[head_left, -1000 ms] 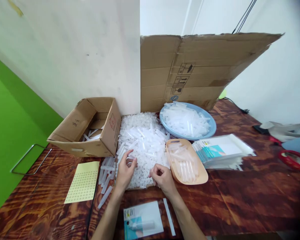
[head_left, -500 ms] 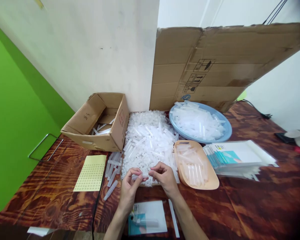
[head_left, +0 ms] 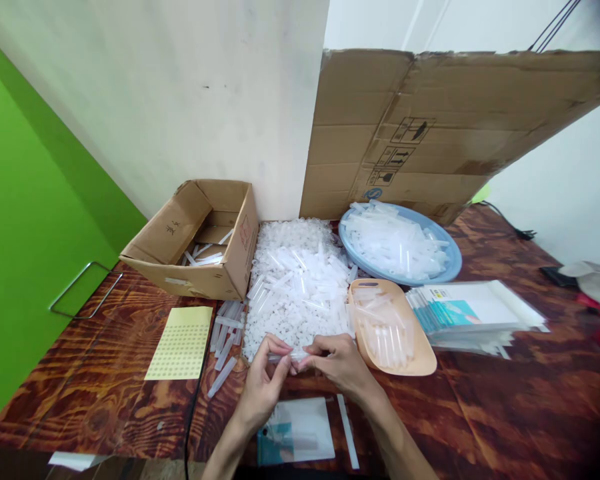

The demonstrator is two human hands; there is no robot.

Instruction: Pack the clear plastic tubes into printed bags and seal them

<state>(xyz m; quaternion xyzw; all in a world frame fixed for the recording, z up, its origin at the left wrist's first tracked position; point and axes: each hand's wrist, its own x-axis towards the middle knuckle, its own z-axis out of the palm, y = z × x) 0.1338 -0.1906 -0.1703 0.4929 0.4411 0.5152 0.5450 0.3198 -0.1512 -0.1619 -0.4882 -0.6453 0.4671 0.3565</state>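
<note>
Between my hands lies a small clear plastic tube (head_left: 286, 357), partly covered by the fingers. My left hand (head_left: 266, 377) pinches its left part. At its right end my right hand (head_left: 333, 360) closes thumb and fingers on it, close to the left fingertips. Just beyond both hands spreads a heap of white and clear plastic tubes and small caps (head_left: 300, 287). Below them on the table rests a flat packet with a teal panel (head_left: 305, 430), and a thin white strip (head_left: 348, 432) lies beside my right forearm.
An open cardboard box (head_left: 237, 250) stands back left, with loose tubes and a yellow label sheet (head_left: 177, 343) before it. To the right are a peach tray (head_left: 423, 360) of tubes, a blue basin (head_left: 453, 257) heaped with tubes, and stacked packets (head_left: 480, 310). A large cardboard panel (head_left: 355, 120) leans behind.
My right hand has turned and moved in against the left, its fingers now closed on the tube's end. The view has shifted slightly.
</note>
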